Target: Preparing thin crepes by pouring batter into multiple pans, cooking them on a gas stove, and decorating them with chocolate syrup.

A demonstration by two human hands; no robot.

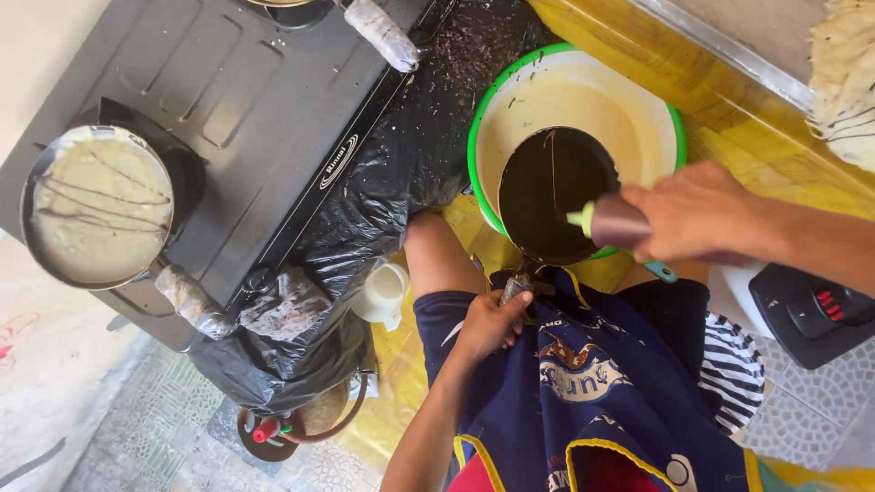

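Left hand grips handle of small dark pan over batter bowl. Right hand closed around brown squeeze bottle, nozzle over pan.

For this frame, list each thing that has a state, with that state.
Left hand: closed on the small pan's handle.
Right hand: gripping a squeeze bottle.
Squeeze bottle: tipped sideways, nozzle over the small pan.
Small pan: dark inside, held above the basin.
Basin: holds pale batter.
Stove pan: batter with dark streaks.
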